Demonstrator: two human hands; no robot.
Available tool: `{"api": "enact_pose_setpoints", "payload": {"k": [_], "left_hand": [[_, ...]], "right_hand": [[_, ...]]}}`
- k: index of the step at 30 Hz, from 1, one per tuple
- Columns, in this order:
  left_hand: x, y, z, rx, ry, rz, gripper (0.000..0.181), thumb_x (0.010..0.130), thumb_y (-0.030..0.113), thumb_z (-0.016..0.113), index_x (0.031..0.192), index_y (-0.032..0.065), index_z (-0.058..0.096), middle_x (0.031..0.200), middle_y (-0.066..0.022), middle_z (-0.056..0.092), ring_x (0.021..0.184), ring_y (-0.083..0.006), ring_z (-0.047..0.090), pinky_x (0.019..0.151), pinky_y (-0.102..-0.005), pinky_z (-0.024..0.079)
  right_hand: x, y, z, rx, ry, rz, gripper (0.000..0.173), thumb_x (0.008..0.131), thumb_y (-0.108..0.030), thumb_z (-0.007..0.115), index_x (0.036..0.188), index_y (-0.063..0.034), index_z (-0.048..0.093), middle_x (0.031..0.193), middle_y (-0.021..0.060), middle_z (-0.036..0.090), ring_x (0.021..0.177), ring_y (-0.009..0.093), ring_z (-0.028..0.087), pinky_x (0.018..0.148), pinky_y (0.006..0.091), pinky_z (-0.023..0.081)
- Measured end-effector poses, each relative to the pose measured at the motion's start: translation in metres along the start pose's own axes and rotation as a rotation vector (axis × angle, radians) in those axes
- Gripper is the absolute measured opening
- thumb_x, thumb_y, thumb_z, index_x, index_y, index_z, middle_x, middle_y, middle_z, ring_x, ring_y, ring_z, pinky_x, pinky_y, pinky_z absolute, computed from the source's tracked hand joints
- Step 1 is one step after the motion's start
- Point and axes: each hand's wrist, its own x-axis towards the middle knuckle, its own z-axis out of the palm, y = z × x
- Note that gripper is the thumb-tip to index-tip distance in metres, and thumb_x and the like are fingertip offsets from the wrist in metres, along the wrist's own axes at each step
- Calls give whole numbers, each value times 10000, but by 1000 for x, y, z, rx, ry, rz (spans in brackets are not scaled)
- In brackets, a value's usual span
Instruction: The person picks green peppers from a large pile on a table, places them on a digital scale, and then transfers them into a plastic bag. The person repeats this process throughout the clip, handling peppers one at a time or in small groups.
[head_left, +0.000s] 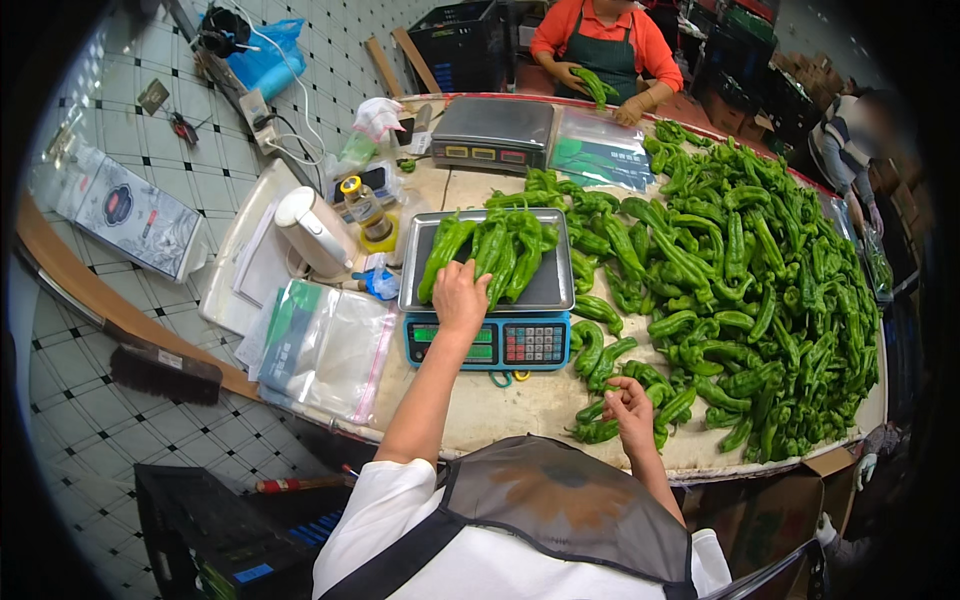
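Observation:
Several long green peppers (491, 244) lie side by side on the metal tray (559, 300) of a blue digital scale (534, 343). My left hand (460, 296) reaches over the tray's near edge, its fingers curled around the near end of a pepper there. To the right of the scale, my right hand (634, 414) hovers low over a few loose peppers (596, 429), with thumb and fingertips close together. Whether it pinches a pepper is unclear. A large heap of green peppers (750, 300) covers the table's right side.
Clear plastic bags (349, 352) lie left of the scale, near a white electric kettle (315, 229) and a glass bottle (367, 210). Behind stands a second scale (491, 131) beside more bags (600, 154). Across the table (390, 405), a person (611, 56) in an apron holds peppers.

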Motion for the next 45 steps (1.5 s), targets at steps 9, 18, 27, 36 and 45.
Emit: {"api": "enact_pose_setpoints", "payload": {"k": [9, 18, 27, 36, 45], "left_hand": [[-56, -39, -36, -423, 317, -120, 179, 843, 49, 661, 1020, 32, 639, 865, -68, 587, 717, -184, 528, 621, -287, 447], [-87, -91, -51, -572, 390, -386, 162, 853, 19, 651, 1005, 17, 593, 826, -9, 585, 635, -50, 461, 585, -201, 419], [-68, -83, -37, -678, 263, -416, 192, 860, 1, 647, 1051, 12, 626, 823, 13, 583, 652, -21, 495, 571, -169, 423], [3, -88, 5, -140, 187, -122, 444, 759, 172, 773, 1139, 8, 613, 1051, -170, 611, 962, -347, 577, 880, -417, 454], [8, -106, 24, -513, 269, -300, 246, 919, 120, 600, 1130, -7, 586, 1034, -132, 615, 915, -274, 614, 802, -358, 494]], "right_hand": [[0, 7, 2, -51, 15, -32, 213, 909, -89, 621, 1088, -8, 542, 683, -29, 528, 595, 39, 493, 536, 200, 428], [9, 11, 12, -89, -81, -47, 193, 901, -81, 635, 1063, -7, 561, 676, -37, 514, 587, 32, 478, 536, 191, 405], [2, 10, 1, -142, -47, -53, 173, 900, -82, 636, 1042, -16, 563, 679, -35, 520, 596, 38, 489, 544, 191, 400], [-5, 13, -7, -141, 4, -62, 179, 901, -86, 637, 1049, -19, 561, 684, -28, 527, 588, 40, 488, 530, 189, 379], [-10, 20, -20, -113, 83, -26, 198, 903, -115, 635, 1054, -10, 562, 700, -17, 528, 606, 54, 494, 559, 211, 401]]}}
